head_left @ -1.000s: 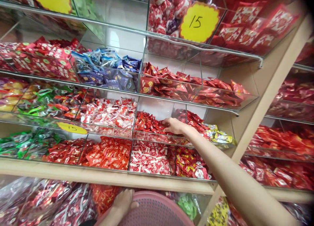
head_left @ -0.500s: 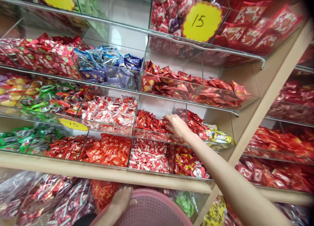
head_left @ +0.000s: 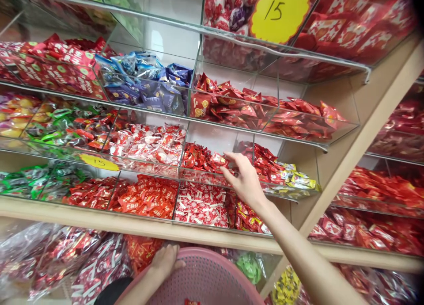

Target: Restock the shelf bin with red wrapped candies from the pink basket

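My right hand hovers at the front of a shelf compartment of small red-wrapped candies. Its thumb and fingers are apart, and nothing shows gripped between them. Just beyond the fingertips is a red-and-white wrapped candy; contact cannot be told. Below, my left hand is closed over the rim of a pink perforated plastic basket. A red candy wrapper shows inside the basket at the bottom edge of the view.
Clear dividers and front lips split the shelves into bins of wrapped candies, including blue packets and orange-red packets. A yellow price tag reads 15. A slanting wooden upright stands right. Bagged candies lie beneath the bottom ledge.
My right hand has drawn back slightly from the red candies, and its thumb and fingers have spread. The view has shifted a little, and a red wrapper now shows inside the basket.
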`<state>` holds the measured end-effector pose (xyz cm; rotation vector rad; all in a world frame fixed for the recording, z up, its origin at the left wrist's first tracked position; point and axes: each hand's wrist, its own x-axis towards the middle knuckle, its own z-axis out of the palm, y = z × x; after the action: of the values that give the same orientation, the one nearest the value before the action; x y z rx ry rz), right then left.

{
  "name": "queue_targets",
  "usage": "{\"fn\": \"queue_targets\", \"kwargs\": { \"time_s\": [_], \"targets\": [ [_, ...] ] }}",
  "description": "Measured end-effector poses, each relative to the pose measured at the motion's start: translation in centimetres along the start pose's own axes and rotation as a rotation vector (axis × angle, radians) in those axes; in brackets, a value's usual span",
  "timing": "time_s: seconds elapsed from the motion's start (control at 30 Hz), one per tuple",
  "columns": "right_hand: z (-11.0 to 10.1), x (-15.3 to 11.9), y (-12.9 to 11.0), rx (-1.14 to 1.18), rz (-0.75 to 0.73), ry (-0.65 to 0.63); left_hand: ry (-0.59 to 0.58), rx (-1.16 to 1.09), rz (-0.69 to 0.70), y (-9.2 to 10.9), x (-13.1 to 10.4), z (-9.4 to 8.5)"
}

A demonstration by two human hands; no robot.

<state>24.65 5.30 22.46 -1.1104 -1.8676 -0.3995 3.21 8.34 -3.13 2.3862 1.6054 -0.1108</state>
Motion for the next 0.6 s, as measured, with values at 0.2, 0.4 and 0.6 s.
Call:
{"fn": "queue_targets", "kwargs": {
  "time_s": [0.2,0.4,0.6],
  "targets": [
    [3.8,-9.0,-4.4,0.246,0.06,-0.079,0.012,0.015,0.036,0.3,-0.1,-0.1],
    [8.5,-17.1,-3.0,0.32,0.244,-0.324,0.063,0.011,0.061,0.2,-0.7,0.4],
    [8.9,-19.9,-1.7,0.23,0.308,-0.645,0.073,0.033,0.045,0.5,-1.0,0.7]
  ]
}}
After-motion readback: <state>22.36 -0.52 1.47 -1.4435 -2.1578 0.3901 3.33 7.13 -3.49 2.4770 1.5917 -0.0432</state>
